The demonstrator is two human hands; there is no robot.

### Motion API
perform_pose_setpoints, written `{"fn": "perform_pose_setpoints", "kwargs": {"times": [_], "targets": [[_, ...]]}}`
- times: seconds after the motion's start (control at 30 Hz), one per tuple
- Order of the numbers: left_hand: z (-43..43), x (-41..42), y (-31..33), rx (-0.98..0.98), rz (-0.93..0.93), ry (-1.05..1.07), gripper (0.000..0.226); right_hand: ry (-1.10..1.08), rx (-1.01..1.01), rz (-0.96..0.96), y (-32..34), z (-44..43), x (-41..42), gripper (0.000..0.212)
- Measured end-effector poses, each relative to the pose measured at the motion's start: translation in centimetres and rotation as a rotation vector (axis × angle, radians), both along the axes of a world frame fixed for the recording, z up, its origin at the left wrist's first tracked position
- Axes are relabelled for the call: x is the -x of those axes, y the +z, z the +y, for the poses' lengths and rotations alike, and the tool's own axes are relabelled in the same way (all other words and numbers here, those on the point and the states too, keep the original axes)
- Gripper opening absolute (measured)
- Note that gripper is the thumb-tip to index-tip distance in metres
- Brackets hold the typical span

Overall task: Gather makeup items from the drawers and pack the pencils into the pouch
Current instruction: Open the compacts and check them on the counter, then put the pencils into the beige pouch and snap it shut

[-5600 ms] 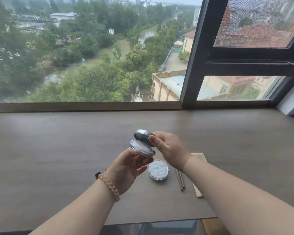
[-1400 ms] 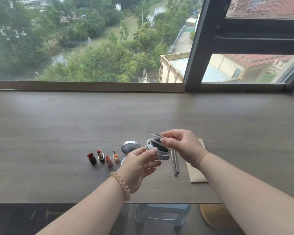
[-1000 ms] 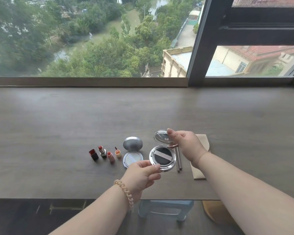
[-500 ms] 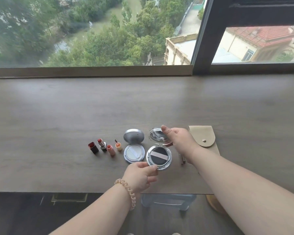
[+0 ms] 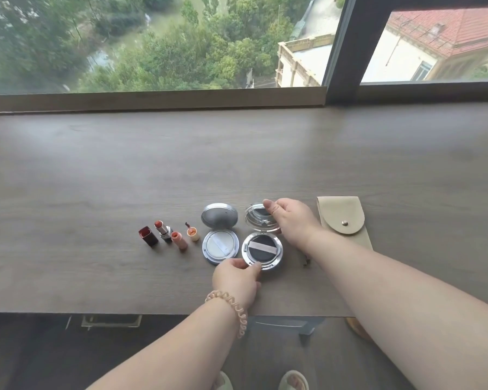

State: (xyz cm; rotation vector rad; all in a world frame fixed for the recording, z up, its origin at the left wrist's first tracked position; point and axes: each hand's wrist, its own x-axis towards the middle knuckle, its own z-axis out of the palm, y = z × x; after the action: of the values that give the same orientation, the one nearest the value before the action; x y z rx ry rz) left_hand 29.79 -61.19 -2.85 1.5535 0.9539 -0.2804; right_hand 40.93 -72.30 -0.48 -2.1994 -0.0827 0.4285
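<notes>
Left hand [image 5: 235, 278] fingertips [image 5: 256, 266] pinching near rim of round silver compact with black puff and pale strap [image 5: 262, 250], thumb and forefinger closed on the edge. Compact base flat on grey-brown wooden desk [image 5: 96, 178]. Right hand [image 5: 289, 220] fingers curled, thumb tip pressed on far rim of the compact's clear hinged lid [image 5: 261, 219] — lid tilted open, away from the camera. Coiled peach hair tie [image 5: 231, 308] on left wrist.

Just left of held compact: second round silver compact with white puff [image 5: 219, 245], lid up, base touching or nearly touching the first one; cannot tell which. Further left, row of four small pieces, close together: dark red square lipstick cap [image 5: 148, 235], open coral lipstick in silver tube [image 5: 163, 230], peach-pink lipstick tube [image 5: 179, 240], small orange pot with dark wand [image 5: 192, 232].

Pencils [image 5: 305, 260] — only a dark tip visible on desk beside right forearm, rest hidden under the arm; count cannot tell. Beige flat pouch with rounded snap flap [image 5: 343, 219] on desk just right of right hand, flap end pointing to the window, lower part covered by the forearm. Whether pouch touches the pencils: cannot tell.

Behind desk, window with dark frame [image 5: 341, 46]; trees and red-roofed building outside. Below desk edge, feet in pale slippers [image 5: 293, 380].
</notes>
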Motion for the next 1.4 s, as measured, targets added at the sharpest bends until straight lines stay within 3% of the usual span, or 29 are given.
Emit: {"fn": "perform_pose_setpoints", "kwargs": {"times": [0.07, 0.57, 0.7, 0.8, 0.9, 1.03, 1.17, 1.4], "targets": [[-0.1, 0.0, -0.2, -0.051, 0.015, 0.002, 0.014, 0.01, 0.05, -0.024, -0.3, -0.1, -0.2, 0.047], [-0.6, -0.4, -0.4, -0.227, 0.087, 0.035, 0.028, 0.005, 0.114, -0.051, -0.1, 0.4, -0.8, 0.04], [-0.3, -0.2, -0.6, -0.176, 0.078, 0.049, 0.026, -0.184, 0.074, -0.244, 0.0, -1.8, 0.4, 0.028], [0.0, 0.0, -0.3, -0.176, 0.062, 0.063, 0.032, -0.291, 0.285, -0.308, -0.8, -4.6, 1.8, 0.019], [-0.1, -0.1, 0.3, -0.174, 0.03, 0.101, 0.032, -0.278, 0.515, -0.261, -1.9, -6.2, 2.7, 0.021], [-0.3, -0.7, 1.4, -0.179, -0.018, 0.107, 0.025, -0.221, 0.662, -0.157, -2.2, -6.2, 3.0, 0.034], [-0.4, -0.8, 2.0, -0.191, -0.036, 0.09, 0.02, -0.174, 0.715, -0.095, -2.1, -5.4, 2.8, 0.038], [-0.4, 0.1, 3.2, -0.163, -0.06, 0.084, 0.008, -0.114, 0.702, 0.001, -1.9, -4.7, 2.6, 0.027]]}}
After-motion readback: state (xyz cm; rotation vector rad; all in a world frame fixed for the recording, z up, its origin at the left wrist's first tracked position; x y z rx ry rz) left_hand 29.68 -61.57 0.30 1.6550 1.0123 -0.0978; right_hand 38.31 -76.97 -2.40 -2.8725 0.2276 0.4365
